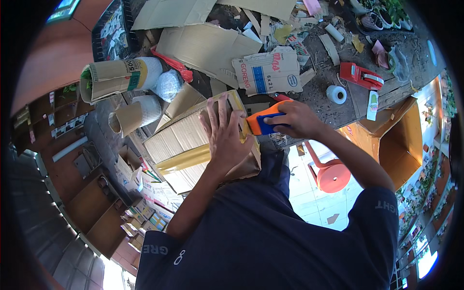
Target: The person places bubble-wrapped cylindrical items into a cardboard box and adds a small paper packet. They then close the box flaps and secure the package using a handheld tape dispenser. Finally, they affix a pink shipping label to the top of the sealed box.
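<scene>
A cardboard box point(179, 142) lies on the near side of the worktable, close against my body. Shiny brown tape point(186, 158) runs along its top, and more tape follows its far right edge. My left hand point(221, 133) rests flat on the box with fingers spread, pressing near that taped edge. In my right hand point(297, 120) is an orange and blue tape dispenser point(261, 121), its front end touching the box's right edge. My fingers wrap around its blue part. The underside of the box is hidden.
Cardboard sheets point(203, 48) and scraps cover the table's far side. Wrapped rolls point(121, 77) stand left of the box. To the right are a red tape dispenser point(360, 76), a white roll point(336, 94) and an open carton point(398, 145). A red round stool point(333, 176) stands below.
</scene>
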### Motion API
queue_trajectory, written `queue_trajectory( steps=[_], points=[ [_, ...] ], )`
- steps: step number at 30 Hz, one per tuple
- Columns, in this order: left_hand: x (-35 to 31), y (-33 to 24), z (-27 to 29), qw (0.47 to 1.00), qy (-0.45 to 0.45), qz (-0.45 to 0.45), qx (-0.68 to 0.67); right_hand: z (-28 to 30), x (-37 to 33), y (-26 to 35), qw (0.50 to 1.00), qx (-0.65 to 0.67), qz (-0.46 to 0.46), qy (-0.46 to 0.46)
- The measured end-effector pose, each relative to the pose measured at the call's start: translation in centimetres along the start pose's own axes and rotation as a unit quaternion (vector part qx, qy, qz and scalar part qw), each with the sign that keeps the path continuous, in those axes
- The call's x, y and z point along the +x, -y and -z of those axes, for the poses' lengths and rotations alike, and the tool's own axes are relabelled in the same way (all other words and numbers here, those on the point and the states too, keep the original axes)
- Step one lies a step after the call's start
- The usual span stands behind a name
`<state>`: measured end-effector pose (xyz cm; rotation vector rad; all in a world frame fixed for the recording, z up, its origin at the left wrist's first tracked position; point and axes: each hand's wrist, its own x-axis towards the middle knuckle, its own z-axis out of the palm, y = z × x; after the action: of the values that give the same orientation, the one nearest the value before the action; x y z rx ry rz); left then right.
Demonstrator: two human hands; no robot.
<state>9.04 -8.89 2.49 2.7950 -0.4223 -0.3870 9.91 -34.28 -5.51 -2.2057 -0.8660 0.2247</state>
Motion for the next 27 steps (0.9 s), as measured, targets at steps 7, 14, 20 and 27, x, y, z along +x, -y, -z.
queue_trajectory(
  steps=[7, 14, 20, 27],
  points=[
    [0.9, -0.9, -2.6, 0.998, -0.034, 0.038, 0.046, -0.7, 0.9, 1.6, 0.991, -0.125, 0.038, 0.006],
    [-3.1, 1.9, -2.6, 0.993, -0.112, 0.029, 0.016, -1.1, -0.5, 3.4, 0.996, -0.076, -0.025, -0.031],
    [-11.5, 12.0, -1.5, 0.923, -0.189, 0.324, 0.084, -2.9, -1.9, 4.8, 0.994, -0.036, -0.078, -0.071],
    [-15.2, 18.5, 0.6, 0.855, -0.167, 0.485, -0.080, -3.9, -4.7, 4.6, 0.972, 0.035, -0.191, -0.133]
  ],
)
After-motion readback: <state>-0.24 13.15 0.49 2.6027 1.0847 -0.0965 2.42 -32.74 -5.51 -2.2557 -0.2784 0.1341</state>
